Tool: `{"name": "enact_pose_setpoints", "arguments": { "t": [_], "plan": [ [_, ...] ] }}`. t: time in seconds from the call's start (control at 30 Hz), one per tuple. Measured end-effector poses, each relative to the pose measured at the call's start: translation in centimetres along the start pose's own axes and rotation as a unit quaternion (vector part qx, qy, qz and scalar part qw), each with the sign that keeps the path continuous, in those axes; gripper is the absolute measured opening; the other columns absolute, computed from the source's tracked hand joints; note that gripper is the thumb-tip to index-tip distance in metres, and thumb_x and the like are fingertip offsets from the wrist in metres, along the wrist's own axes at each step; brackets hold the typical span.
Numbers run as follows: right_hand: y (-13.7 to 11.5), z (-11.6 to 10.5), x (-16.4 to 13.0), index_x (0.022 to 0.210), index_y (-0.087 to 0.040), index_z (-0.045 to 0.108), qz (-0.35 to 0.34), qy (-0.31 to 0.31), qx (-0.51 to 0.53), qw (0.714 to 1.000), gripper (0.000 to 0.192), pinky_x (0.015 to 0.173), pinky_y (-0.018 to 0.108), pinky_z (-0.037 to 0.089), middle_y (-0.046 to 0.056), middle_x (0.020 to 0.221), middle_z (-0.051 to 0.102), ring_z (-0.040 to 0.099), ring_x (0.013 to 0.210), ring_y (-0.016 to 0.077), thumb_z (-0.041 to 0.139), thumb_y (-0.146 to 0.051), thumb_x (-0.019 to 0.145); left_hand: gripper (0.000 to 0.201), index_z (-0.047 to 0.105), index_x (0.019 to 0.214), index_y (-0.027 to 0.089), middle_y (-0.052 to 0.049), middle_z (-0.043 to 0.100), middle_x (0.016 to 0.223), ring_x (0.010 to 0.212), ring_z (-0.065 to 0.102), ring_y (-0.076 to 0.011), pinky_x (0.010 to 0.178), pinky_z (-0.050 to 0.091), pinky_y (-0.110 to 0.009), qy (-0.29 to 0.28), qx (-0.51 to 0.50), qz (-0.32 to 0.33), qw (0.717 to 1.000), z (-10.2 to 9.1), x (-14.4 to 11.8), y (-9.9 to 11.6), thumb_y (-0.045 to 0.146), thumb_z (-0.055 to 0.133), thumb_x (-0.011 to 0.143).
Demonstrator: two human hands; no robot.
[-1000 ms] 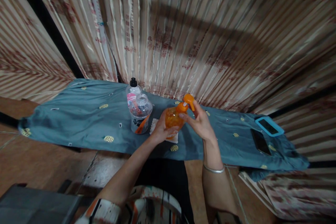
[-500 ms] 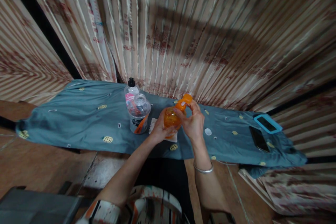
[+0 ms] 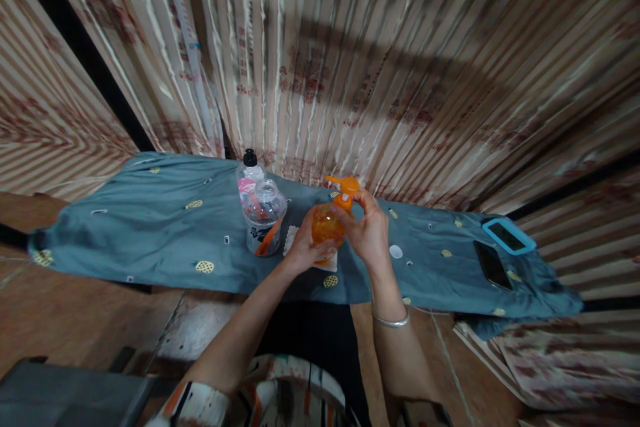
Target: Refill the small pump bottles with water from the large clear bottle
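Observation:
An orange see-through pump bottle (image 3: 327,225) stands tilted slightly right over a white cloth (image 3: 327,265). My left hand (image 3: 303,248) is wrapped around the lower left of its body. At the neck, the fingers of my right hand (image 3: 369,223) close on the collar of the orange pump head (image 3: 345,188), whose spout points left. Left of my hands is a clear wide-mouthed bottle (image 3: 265,217) with a black and orange label and no cap. Behind it stands a clear bottle with a black cap (image 3: 250,163) and a pink label.
A small white disc (image 3: 395,251) lies right of my right hand. Farther right are a dark phone (image 3: 493,265) and a blue-framed device (image 3: 509,236). The narrow table (image 3: 165,227) has a teal pineapple-print cover; a pleated curtain (image 3: 325,67) hangs behind.
The pump head has turned, so its spout now points left instead of toward me. My right hand has shifted slightly at the collar; my left hand keeps its hold on the bottle.

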State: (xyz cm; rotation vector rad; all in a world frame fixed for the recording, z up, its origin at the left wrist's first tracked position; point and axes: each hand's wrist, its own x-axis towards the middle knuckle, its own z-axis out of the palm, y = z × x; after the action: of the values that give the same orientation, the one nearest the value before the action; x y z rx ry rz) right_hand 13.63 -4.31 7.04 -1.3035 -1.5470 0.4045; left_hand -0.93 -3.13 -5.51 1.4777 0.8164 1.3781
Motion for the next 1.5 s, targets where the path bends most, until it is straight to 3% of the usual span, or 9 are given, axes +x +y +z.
{"name": "enact_pose_setpoints", "arguments": {
  "t": [0.13, 0.23, 0.33, 0.47, 0.57, 0.83, 1.0, 1.23, 1.5],
  "plan": [
    [-0.2, 1.1, -0.7, 0.1, -0.021, 0.073, 0.016, 0.06, -0.033, 0.998, 0.068, 0.121, 0.068, 0.047, 0.033, 0.138, 0.074, 0.067, 0.138, 0.0468, 0.067, -0.087, 0.084, 0.085, 0.05, 0.157, 0.021, -0.018, 0.066, 0.154, 0.142, 0.067, -0.0387, 0.125, 0.053, -0.057, -0.007, 0.007, 0.009, 1.0, -0.1, 0.1, 0.0, 0.053, 0.087, 0.087],
    [-0.4, -0.1, -0.5, 0.118, -0.017, 0.076, 0.01, 0.014, -0.035, 0.999, 0.076, 0.115, 0.066, 0.053, 0.028, 0.132, 0.079, 0.073, 0.13, 0.0449, 0.071, -0.085, 0.083, 0.087, 0.049, 0.158, 0.022, -0.018, 0.067, 0.153, 0.141, 0.068, -0.039, 0.124, 0.053, -0.058, -0.003, -0.001, 0.004, 1.0, -0.1, 0.1, 0.0, 0.053, 0.088, 0.086],
    [-1.0, -2.0, 0.3, 0.144, -0.015, 0.071, -0.025, -0.062, -0.025, 0.997, 0.082, 0.116, 0.057, 0.055, 0.023, 0.147, 0.075, 0.072, 0.136, 0.0389, 0.073, -0.075, 0.089, 0.088, 0.05, 0.157, 0.023, -0.018, 0.066, 0.154, 0.143, 0.066, -0.0392, 0.127, 0.05, -0.059, -0.001, -0.003, 0.002, 1.0, 0.0, 0.1, 0.1, 0.052, 0.09, 0.084],
    [-1.8, -3.4, 1.6, 0.112, -0.02, 0.087, -0.074, -0.134, -0.035, 0.988, 0.057, 0.102, 0.053, 0.058, 0.015, 0.116, 0.086, 0.077, 0.114, 0.0379, 0.072, -0.072, 0.093, 0.086, 0.053, 0.156, 0.024, -0.016, 0.067, 0.154, 0.144, 0.065, -0.0378, 0.128, 0.049, -0.058, 0.002, 0.004, -0.001, 1.0, 0.1, 0.1, 0.5, 0.052, 0.091, 0.084],
    [-1.4, -3.4, 2.2, 0.097, -0.023, 0.087, -0.08, -0.148, -0.03, 0.985, 0.053, 0.091, 0.051, 0.057, 0.011, 0.099, 0.085, 0.075, 0.098, 0.0356, 0.071, -0.073, 0.093, 0.085, 0.053, 0.155, 0.023, -0.016, 0.067, 0.152, 0.14, 0.068, -0.0375, 0.124, 0.053, -0.057, 0.002, 0.0, -0.006, 1.0, 0.1, 0.0, 0.6, 0.052, 0.091, 0.084],
    [0.1, -3.0, 2.1, 0.115, -0.016, 0.086, -0.059, -0.164, 0.007, 0.985, 0.053, 0.1, 0.054, 0.056, 0.016, 0.116, 0.087, 0.078, 0.107, 0.0362, 0.072, -0.062, 0.092, 0.083, 0.055, 0.155, 0.024, -0.016, 0.065, 0.156, 0.144, 0.066, -0.038, 0.126, 0.052, -0.056, 0.006, 0.024, 0.006, 1.0, 0.0, 0.0, 0.6, 0.053, 0.091, 0.086],
    [-0.6, -3.7, 2.5, 0.108, -0.015, 0.087, -0.072, -0.197, -0.017, 0.978, 0.043, 0.096, 0.054, 0.055, 0.016, 0.102, 0.084, 0.076, 0.103, 0.0396, 0.071, -0.05, 0.09, 0.084, 0.054, 0.155, 0.024, -0.017, 0.065, 0.156, 0.143, 0.066, -0.0383, 0.126, 0.051, -0.058, 0.0, 0.017, 0.009, 1.0, -0.1, 0.0, 0.5, 0.051, 0.092, 0.085],
    [-0.9, -4.3, 3.6, 0.104, -0.017, 0.086, -0.095, -0.25, -0.031, 0.963, 0.04, 0.097, 0.049, 0.056, 0.016, 0.104, 0.083, 0.078, 0.102, 0.0352, 0.068, -0.051, 0.093, 0.084, 0.052, 0.157, 0.023, -0.017, 0.066, 0.156, 0.143, 0.066, -0.0373, 0.126, 0.051, -0.058, 0.0, 0.014, 0.008, 1.0, -0.1, 0.0, 0.0, 0.048, 0.091, 0.086],
    [-1.2, -3.3, 2.2, 0.101, -0.019, 0.086, -0.097, -0.159, -0.104, 0.977, 0.061, 0.082, 0.044, 0.058, 0.012, 0.092, 0.083, 0.077, 0.089, 0.0323, 0.059, -0.074, 0.098, 0.085, 0.052, 0.157, 0.022, -0.018, 0.064, 0.157, 0.144, 0.065, -0.0373, 0.124, 0.054, -0.056, -0.002, 0.013, 0.009, 1.0, 0.1, 0.0, -0.4, 0.054, 0.09, 0.087]
  ]
}}
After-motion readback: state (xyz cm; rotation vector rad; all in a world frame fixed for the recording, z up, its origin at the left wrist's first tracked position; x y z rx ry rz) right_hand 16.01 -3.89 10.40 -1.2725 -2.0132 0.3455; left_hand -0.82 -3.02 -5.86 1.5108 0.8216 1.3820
